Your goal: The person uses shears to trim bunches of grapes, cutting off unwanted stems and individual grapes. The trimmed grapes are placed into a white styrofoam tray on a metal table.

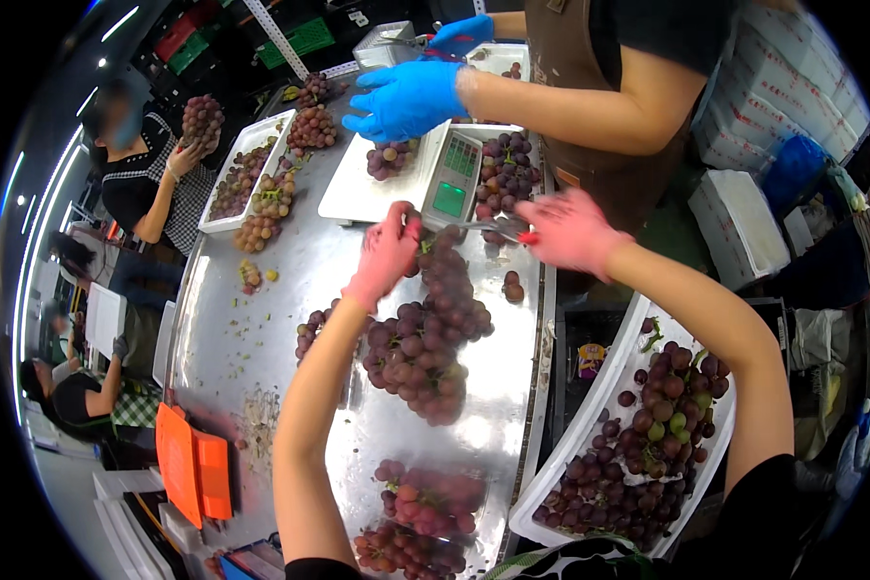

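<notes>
My left hand (389, 256), in a pink glove, is closed on the top of a large bunch of dark red grapes (425, 338), which hangs down over the metal table. In my pink-gloved right hand (572, 234) are scissors (493, 226) with red on the handles. Their blades point left, close to the bunch's stem; whether they touch it I cannot tell. Just beyond my hands, a white scale (358, 188) with a lit green display carries a small grape bunch (391, 160). A co-worker's blue-gloved hand (401, 101) hovers over that bunch.
A white foam tray of grapes (638, 445) lies right, beneath my right arm. More bunches (425, 498) rest on the near table (261, 358). Another foam tray (245, 174) stands far left. An orange container (193, 464) sits at the left edge. Other people work at left.
</notes>
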The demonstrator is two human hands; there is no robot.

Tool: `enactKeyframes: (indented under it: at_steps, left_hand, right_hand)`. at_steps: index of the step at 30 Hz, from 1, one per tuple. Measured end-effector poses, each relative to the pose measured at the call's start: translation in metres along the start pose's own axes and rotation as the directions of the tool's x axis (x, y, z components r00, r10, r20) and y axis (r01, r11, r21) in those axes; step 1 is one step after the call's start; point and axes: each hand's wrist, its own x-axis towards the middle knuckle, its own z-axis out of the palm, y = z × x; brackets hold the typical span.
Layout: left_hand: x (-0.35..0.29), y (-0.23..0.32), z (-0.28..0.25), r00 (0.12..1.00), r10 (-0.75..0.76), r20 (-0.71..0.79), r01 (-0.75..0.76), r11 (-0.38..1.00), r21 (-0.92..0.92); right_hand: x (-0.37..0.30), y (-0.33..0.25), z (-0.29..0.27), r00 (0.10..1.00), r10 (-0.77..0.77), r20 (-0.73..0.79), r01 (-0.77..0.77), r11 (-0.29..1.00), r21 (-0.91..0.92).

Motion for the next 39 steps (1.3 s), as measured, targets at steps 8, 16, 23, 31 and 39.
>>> enactKeyframes:
  at_steps: [8,16,23,31,39]
  left_hand:
    - [-0.205,0.095,0.082,0.551,0.762,0.339,-0.69,0.645,-0.329]
    - [-0.298,0.152,0.175,0.471,0.757,0.453,-0.847,0.531,-0.006]
    - [-0.328,0.167,0.202,0.709,0.552,0.439,-0.654,0.747,0.116]
    - [-0.373,0.182,0.19,0.779,0.624,-0.059,-0.627,0.777,-0.059]
    - [-0.482,0.154,0.167,0.972,0.177,-0.158,-0.184,0.982,-0.033]
  right_hand:
    - [-0.194,-0.003,-0.021,0.897,0.276,-0.345,-0.184,0.943,0.276]
    - [-0.317,-0.055,-0.048,0.87,0.493,-0.013,-0.433,0.776,0.458]
    - [-0.405,-0.089,-0.038,0.774,0.63,-0.056,-0.51,0.675,0.533]
    - [-0.472,-0.111,0.008,0.797,0.604,-0.004,-0.516,0.686,0.513]
    - [-0.465,-0.115,0.036,0.945,0.273,0.182,-0.326,0.837,0.439]
